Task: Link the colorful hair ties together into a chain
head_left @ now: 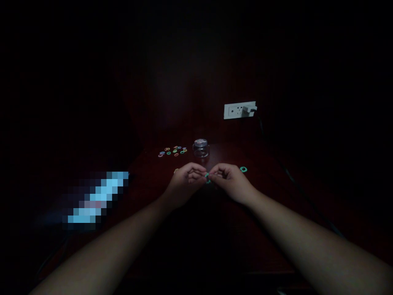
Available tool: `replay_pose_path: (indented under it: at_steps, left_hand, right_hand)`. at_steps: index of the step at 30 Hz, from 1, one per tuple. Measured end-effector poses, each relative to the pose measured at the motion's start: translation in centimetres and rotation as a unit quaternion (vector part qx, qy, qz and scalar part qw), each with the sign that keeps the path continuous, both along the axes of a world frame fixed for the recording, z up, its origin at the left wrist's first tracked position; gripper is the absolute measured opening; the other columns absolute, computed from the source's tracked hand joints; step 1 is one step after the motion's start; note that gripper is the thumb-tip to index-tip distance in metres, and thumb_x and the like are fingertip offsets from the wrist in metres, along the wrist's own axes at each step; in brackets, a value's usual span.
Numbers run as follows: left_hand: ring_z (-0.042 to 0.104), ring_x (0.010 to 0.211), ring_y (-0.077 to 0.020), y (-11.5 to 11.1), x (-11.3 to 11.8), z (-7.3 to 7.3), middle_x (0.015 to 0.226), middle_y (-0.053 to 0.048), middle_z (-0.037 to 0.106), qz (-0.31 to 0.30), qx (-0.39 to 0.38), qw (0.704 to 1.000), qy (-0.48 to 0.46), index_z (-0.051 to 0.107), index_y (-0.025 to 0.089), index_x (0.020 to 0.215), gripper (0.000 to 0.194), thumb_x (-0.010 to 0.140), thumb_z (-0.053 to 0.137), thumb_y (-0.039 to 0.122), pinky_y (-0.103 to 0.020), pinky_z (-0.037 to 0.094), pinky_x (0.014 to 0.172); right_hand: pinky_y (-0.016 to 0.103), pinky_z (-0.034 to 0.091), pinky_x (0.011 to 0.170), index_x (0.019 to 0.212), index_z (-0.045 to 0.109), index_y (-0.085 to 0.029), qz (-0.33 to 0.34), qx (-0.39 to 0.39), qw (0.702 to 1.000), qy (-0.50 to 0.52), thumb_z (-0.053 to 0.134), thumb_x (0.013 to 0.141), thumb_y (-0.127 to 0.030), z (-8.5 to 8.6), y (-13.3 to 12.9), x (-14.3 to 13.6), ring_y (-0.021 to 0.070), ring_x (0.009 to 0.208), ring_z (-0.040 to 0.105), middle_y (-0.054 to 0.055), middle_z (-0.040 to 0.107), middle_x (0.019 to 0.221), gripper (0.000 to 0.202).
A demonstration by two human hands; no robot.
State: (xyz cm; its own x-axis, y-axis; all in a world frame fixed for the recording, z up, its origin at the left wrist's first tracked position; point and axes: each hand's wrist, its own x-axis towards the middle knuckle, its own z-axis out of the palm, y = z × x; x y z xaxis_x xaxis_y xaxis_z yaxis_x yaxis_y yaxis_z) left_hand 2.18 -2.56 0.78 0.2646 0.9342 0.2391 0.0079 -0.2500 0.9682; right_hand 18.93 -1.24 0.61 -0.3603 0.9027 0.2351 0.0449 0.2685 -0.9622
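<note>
Dark room, dim light falling only on a reddish-brown counter [264,192] that narrows toward a back wall. White socket [240,110] on that wall, a plug in it, a cable trailing down the right edge. Left side lost in shadow; counter's left edge impossible to make out. A blurred blue patch [96,198] lying far left. Bare surface between the forearms and to the right of them; more crowded behind the hands.

Left hand [186,179] and right hand [231,180] meeting at mid-counter, fingers curled and pinching a small teal ring [208,177] from both sides, just above the surface. Ring too small and too hidden to tell its axis or which way it faces. Second teal ring [243,169] flat on the counter just right of the right hand. Clear jar [201,148] upright just behind the hands. Scatter of coloured rings [173,151] left of the jar, lying flat.
</note>
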Motion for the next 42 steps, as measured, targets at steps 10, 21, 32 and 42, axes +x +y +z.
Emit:
replay_pose_path:
  at_steps: [10,21,32,42]
  left_hand:
    - [0.057,0.07,-0.0091,0.06,-0.09,-0.16,0.083,-0.004,0.06,0.004,0.024,1.0,0.02,0.053,0.014,0.094,0.032,0.066,0.069,0.019,-0.02,0.045,0.062]
    - [0.056,0.063,-0.0093,0.18,-0.12,0.05,0.075,-0.003,0.062,0.029,0.017,0.997,0.069,0.055,0.014,0.089,0.029,0.066,0.07,0.025,-0.019,0.041,0.055]
    - [0.054,0.058,-0.0078,0.06,0.04,0.39,0.071,-0.001,0.061,0.038,0.01,0.999,0.027,0.053,0.015,0.084,0.025,0.067,0.069,0.024,-0.019,0.039,0.053]
    - [0.055,0.065,-0.0077,0.45,-0.02,0.09,0.075,0.001,0.058,0.033,0.011,0.999,-0.016,0.048,0.016,0.092,0.027,0.071,0.064,0.02,-0.019,0.042,0.06]
  right_hand:
    - [0.019,0.029,0.044,0.072,0.057,-0.014,-0.005,0.049,0.997,-0.058,0.061,0.071,-0.035,-0.35,0.13,0.16,0.0068,0.049,0.04,-0.002,0.05,0.056,0.022]
    - [0.02,0.034,0.048,0.072,0.06,-0.014,-0.016,0.145,0.978,-0.149,0.055,0.075,-0.025,-0.39,-0.04,0.52,0.0086,0.053,0.045,0.001,0.056,0.062,0.012]
    - [0.02,0.032,0.048,0.075,0.059,-0.014,0.031,0.122,0.982,-0.141,0.06,0.07,-0.02,-0.01,-0.51,0.33,0.0072,0.052,0.04,-0.003,0.048,0.06,0.008]
    - [0.021,0.031,0.048,0.073,0.064,-0.012,0.01,0.128,0.985,-0.117,0.056,0.076,-0.029,0.06,-0.28,0.3,0.0085,0.054,0.039,0.0,0.05,0.059,0.018]
